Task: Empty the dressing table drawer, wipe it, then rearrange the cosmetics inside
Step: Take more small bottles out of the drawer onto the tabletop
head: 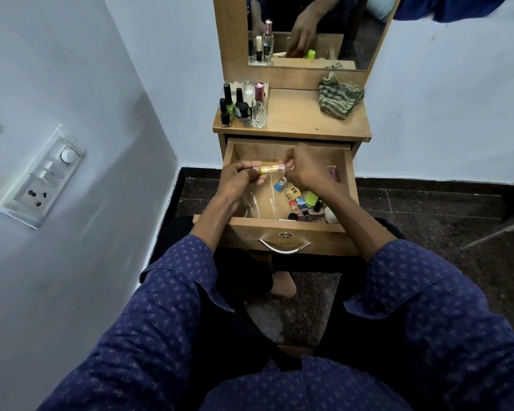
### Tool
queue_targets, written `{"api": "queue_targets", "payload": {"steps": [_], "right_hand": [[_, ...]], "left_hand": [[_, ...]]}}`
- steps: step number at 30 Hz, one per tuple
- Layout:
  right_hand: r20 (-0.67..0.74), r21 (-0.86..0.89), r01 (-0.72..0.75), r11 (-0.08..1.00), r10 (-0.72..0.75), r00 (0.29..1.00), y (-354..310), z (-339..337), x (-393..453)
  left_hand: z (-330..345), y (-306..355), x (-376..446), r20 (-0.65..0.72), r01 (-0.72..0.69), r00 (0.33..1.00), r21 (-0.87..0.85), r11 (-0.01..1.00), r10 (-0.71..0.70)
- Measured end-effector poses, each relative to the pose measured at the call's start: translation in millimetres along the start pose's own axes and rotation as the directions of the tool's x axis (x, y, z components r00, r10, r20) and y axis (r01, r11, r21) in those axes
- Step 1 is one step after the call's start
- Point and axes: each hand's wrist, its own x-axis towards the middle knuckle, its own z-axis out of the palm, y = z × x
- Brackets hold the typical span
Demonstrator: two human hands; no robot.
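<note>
Both hands' grip pinches a yellow-pink striped tube.

No label on the cosmetics can be read.

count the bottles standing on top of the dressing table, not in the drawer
7, clustered at the wooden tabletop's left rear corner: tall clear glass perfume bottle with pink cap, green nail polish bottle, and five more small polish bottles around them. Others may be hidden behind.

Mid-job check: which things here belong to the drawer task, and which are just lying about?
Job: drawer; small tube held by left hand and right hand; loose cosmetics; bottles on tabletop; checked cloth.

Lying about: mirror; wall switchboard.
</note>
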Motion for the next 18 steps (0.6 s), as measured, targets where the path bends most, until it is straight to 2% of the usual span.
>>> {"api": "queue_targets", "payload": {"steps": [3,5,7,9,12,15,18], "right_hand": [[-0.009,0.126,0.020,0.992,-0.019,1.000,-2,-19,6],[-0.018,0.189,0.059,0.980,-0.057,0.998,-3,-30,7],[-0.044,0.216,0.104,0.971,-0.096,0.994,-2,-39,8],[-0.082,0.242,0.143,0.960,-0.126,0.989,-1,-46,9],[-0.182,0.274,0.196,0.941,-0.149,0.972,0,-59,14],[-0.267,0.285,0.243,0.927,-0.167,0.949,-3,-75,23],[-0.353,0.272,0.257,0.928,-0.152,0.923,-6,-93,39]], "left_hand": [[3,4,-3,0.083,-0.083,0.993,0.016,0.996,0.081],[7,7,-8,0.129,-0.204,0.974,0.143,0.969,0.186],[11,9,-8,0.168,-0.355,0.934,0.323,0.877,0.315],[16,14,-8,0.193,-0.446,0.894,0.476,0.758,0.405],[30,34,-9,0.250,-0.545,0.825,0.591,0.595,0.507],[47,62,-3,0.285,-0.570,0.781,0.689,0.447,0.556],[63,94,9,0.303,-0.588,0.745,0.720,0.369,0.594]]}}
